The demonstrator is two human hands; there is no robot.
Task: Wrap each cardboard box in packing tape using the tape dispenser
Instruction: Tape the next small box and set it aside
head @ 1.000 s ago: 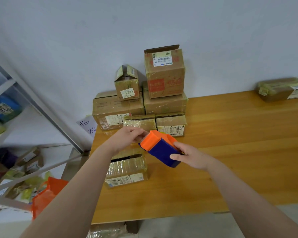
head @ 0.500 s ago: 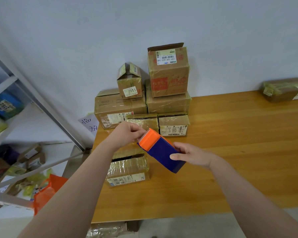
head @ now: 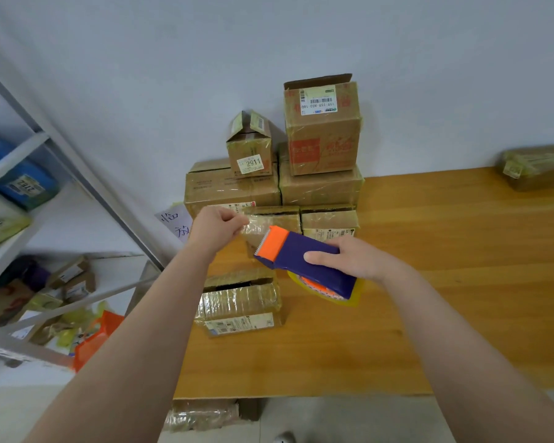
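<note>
Diagonally, the tape dispenser (head: 301, 254) aims orange-end upper-left.

Left hand (head: 216, 230) pinches tape (head: 255, 227), right hand (head: 357, 259) grips tape dispenser (head: 301, 255), forearms outstretched

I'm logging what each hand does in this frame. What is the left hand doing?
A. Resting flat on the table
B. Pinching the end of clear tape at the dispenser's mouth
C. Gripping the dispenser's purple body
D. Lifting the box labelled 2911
B: the left hand pinches the clear tape that stretches to the orange mouth of the tape dispenser, while the right hand grips the dispenser's body.
</note>
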